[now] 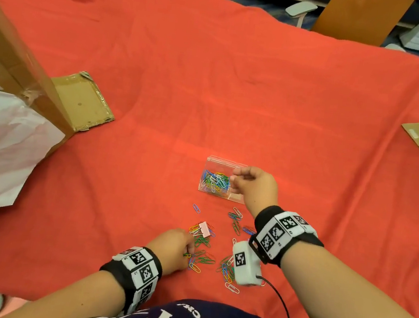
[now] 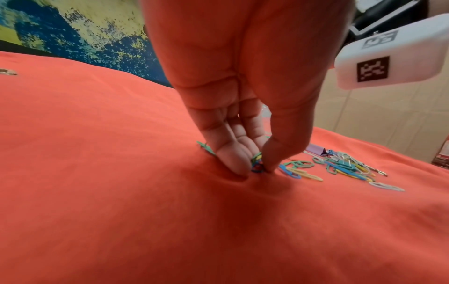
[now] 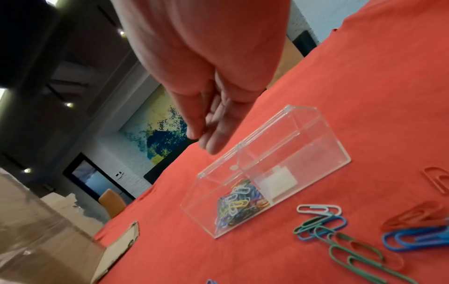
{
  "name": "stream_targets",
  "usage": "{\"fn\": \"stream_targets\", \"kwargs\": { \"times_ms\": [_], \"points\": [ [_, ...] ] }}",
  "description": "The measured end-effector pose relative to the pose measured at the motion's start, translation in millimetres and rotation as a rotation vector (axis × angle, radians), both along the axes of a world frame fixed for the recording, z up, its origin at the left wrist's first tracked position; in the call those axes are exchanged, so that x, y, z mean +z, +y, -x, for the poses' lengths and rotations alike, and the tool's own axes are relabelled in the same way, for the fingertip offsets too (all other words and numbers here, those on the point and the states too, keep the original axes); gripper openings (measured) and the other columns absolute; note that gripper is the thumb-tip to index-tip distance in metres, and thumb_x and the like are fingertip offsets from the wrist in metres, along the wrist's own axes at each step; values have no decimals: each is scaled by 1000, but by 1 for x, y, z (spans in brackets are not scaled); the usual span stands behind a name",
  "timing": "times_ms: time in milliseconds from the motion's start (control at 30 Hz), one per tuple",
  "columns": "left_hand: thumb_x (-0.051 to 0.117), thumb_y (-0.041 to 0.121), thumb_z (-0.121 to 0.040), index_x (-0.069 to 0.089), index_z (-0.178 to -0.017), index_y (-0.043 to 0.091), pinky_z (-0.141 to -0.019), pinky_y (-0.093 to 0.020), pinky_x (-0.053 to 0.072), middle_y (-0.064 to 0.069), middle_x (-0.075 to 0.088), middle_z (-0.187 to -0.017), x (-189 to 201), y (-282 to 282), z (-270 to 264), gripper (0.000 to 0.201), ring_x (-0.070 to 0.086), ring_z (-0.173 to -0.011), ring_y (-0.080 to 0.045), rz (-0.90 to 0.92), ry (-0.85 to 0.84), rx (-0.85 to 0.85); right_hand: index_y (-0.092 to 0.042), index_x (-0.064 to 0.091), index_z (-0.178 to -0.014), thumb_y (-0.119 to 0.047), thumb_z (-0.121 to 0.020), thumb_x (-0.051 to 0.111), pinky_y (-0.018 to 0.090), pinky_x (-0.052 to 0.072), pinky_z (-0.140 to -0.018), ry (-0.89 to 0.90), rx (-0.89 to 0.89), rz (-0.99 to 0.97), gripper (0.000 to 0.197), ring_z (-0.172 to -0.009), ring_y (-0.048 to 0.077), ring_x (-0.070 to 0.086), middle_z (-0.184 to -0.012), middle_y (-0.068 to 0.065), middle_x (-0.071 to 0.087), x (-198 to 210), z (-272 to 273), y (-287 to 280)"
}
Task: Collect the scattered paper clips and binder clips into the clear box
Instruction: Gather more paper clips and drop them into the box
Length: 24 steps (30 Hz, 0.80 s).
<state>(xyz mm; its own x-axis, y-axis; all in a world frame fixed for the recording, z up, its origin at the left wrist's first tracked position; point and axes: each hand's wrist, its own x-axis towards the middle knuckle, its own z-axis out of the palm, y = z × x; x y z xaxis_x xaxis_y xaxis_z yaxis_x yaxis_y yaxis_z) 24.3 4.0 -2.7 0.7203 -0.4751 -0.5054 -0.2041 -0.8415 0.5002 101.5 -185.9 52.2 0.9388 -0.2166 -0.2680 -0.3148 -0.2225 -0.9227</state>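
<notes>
A: Far left, a cardboard flap point(image 1: 83, 101) lies on the red cloth point(image 1: 212, 80). And the left hand point(image 1: 172, 249)?

B: Down on the cloth, fingertips point(image 2: 233, 163) and thumb pinching a few paper clips point(image 2: 329, 168) from the scattered pile, beside a pink binder clip point(image 1: 204, 228).

A: Further right?

B: The clear box point(image 3: 313, 146) stands open, coloured clips heaped at one end. The right hand point(image 3: 213, 123) hovers above it, fingers loosely bent, nothing visible in them.

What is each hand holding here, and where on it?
The left hand pinches a few paper clips off the cloth between thumb and fingertips. The right hand, above the clear box, shows nothing in its grip.
</notes>
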Motion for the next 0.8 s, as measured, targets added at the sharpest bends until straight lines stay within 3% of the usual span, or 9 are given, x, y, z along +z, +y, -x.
{"fn": "stream_targets", "kwargs": {
  "times_ms": [100, 167, 233, 300, 433, 533, 600, 700, 800],
  "points": [
    [58, 12, -71, 63, -92, 17, -70, -23, 38, 6, 48, -81, -2, 2, 1, 23, 48, -78, -13, 12, -17, 8, -20, 65, -83, -3, -75, 70, 35, 54, -74, 0, 30, 140, 20, -71, 22, 61, -78, 5, 65, -8, -1, -1],
    [58, 13, -70, 63, -91, 18, -72, -24, 40, 10, 46, -74, -4, 3, 2, 22, 49, -78, -12, 30, -24, 10, -22, 67, -89, -9, -74, 72, 29, 51, -72, 1, 122, 255, 20, -71, 19, 61, -83, 6, 67, -11, 9, -1],
    [57, 12, -69, 64, -91, 17, -70, -22, 38, 17, 40, -67, -5, 4, 2, 23, 47, -73, -10, 50, -27, 8, -17, 69, -93, -13, -76, 71, 20, 42, -64, 1, 302, 363, 18, -66, 8, 53, -81, 1, 63, -10, 26, 3],
    [56, 10, -69, 65, -89, 16, -67, -19, 37, 17, 42, -65, -4, 5, 2, 24, 46, -65, -8, 72, -35, 26, -15, 69, -94, -18, -77, 71, 21, 38, -65, 58, 561, 452, 17, -66, 5, 49, -85, 2, 64, -12, 47, 8],
    [55, 9, -68, 67, -86, 17, -56, -8, 34, 13, 49, -62, -2, 9, 2, 24, 47, -52, 0, 99, -11, 72, -18, 61, -113, -30, -76, 71, 30, 40, -85, 191, 979, 669, 41, -101, 18, 52, -117, 6, 56, -30, 86, 22],
    [56, 9, -68, 67, -82, 21, -52, -3, 33, 15, 48, -58, -1, 12, 1, 21, 49, -51, 12, 122, 32, 103, -14, 56, -115, -23, -76, 70, 36, 41, -92, 179, 1027, 716, 42, -112, 26, 50, -121, 9, 49, -43, 100, 28],
    [57, 6, -68, 61, -74, 28, -54, -7, 36, 13, 50, -58, 2, 12, 0, 22, 49, -48, 5, 169, 83, 153, -9, 58, -103, -19, -79, 66, 36, 43, -87, 189, 987, 712, 27, -106, 30, 53, -115, 12, 52, -44, 102, 28],
    [60, 2, -66, 53, -70, 31, -61, -24, 44, 9, 52, -60, 3, 15, -3, 29, 46, -54, -5, 283, 136, 248, -8, 57, -96, -12, -83, 56, 38, 44, -83, 209, 1018, 766, 14, -101, 32, 56, -111, 14, 58, -44, 101, 24],
    [62, 1, -64, 54, -73, 30, -61, -23, 44, 8, 53, -63, 8, 12, -4, 31, 46, -53, -3, 366, 142, 294, -8, 61, -92, -10, -81, 52, 33, 44, -76, 192, 986, 769, 14, -92, 30, 59, -103, 13, 65, -40, 99, 19]
  ]
}}
